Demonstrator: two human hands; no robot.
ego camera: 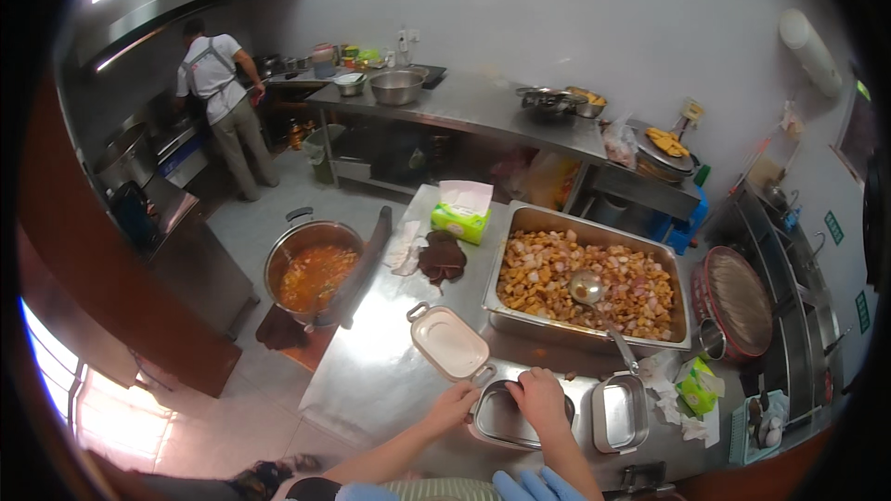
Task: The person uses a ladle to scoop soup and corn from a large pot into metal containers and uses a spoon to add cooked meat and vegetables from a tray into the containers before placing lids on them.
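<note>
A rectangular metal food container (502,424) lies on the steel worktable close before me. My left hand (454,403) grips it at its left end. My right hand (541,396) is bent over its far rim, hiding part of the inside. Just beyond lies a pale lid (451,342) with loop handles. To the right stands a second rectangular metal container (618,412), its bare bottom showing. Behind them, a deep steel pan (502,306) holds diced meat (536,271); a ladle (586,287) rests in it, handle towards me.
A pot of red stew (320,278) stands left of the worktable (362,376). Tissue packs (461,221) (696,390), a brown cloth (442,256), a red-rimmed round tub (734,303) and a turquoise basket (741,431) surround the work area. A co-worker (216,97) stands at the far-left stove.
</note>
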